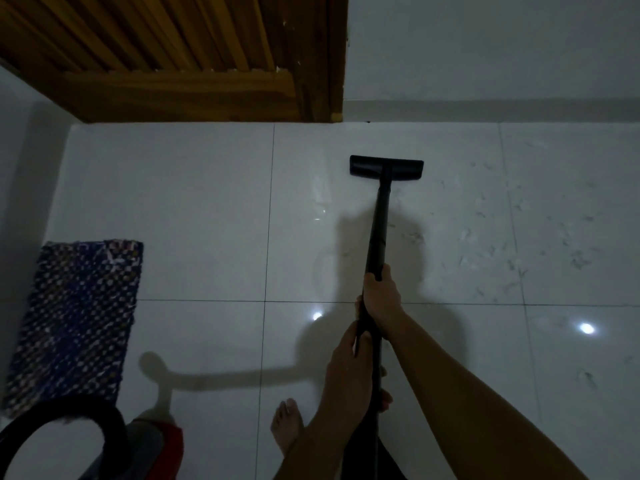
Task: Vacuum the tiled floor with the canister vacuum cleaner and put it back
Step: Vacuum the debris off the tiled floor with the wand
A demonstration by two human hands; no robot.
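A black vacuum wand [378, 230] runs from my hands forward to its flat floor nozzle [386, 166], which rests on the white tiled floor [207, 209] close to the wall. My right hand [381, 296] grips the wand higher up; my left hand [349, 368] grips it just below. The canister body [152, 448], grey and red with a black hose loop [69, 410], sits at the bottom left. Scattered debris [502, 237] lies on the tiles right of the nozzle.
A wooden slatted door [173, 57] stands at the top left beside a white wall [485, 46]. A blue woven mat [76, 320] lies on the floor at the left. My bare foot [287, 427] stands beside the canister.
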